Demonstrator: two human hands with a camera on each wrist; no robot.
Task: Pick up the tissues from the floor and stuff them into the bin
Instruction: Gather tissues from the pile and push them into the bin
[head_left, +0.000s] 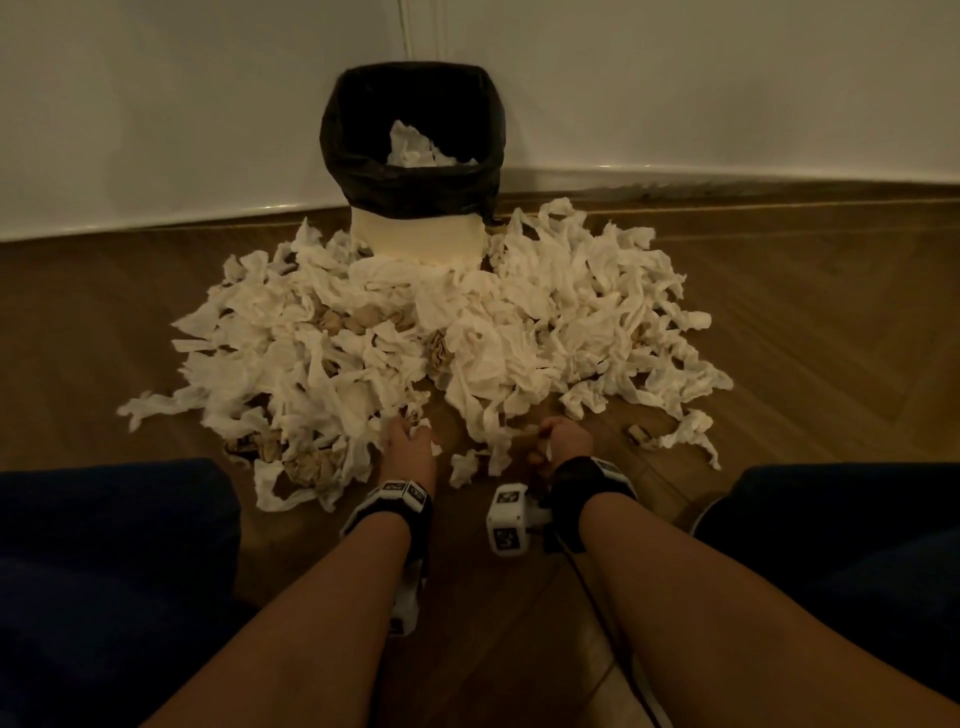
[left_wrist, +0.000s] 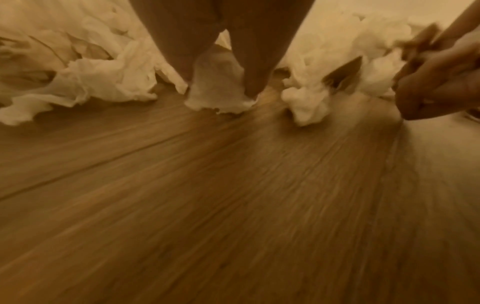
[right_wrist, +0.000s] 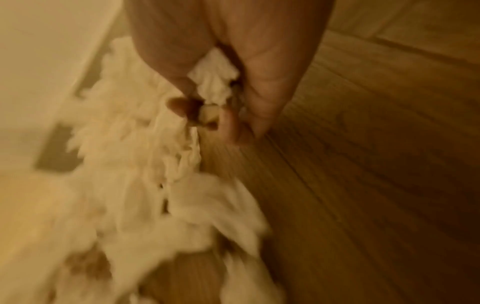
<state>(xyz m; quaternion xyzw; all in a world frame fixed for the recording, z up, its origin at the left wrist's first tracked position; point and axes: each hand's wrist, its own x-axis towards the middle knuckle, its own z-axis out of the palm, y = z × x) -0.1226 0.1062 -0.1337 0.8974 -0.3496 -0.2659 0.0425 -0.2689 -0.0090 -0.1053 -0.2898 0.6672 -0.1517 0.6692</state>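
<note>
Head view: both grips, left hand and right hand, each clutching tissues

Tissue pile blocks my path to the bin; bare floor gap between my hands, bin mouth open above.

Left hand pinches a white tissue above the wooden floor; right hand seemingly grips tissue too.
</note>
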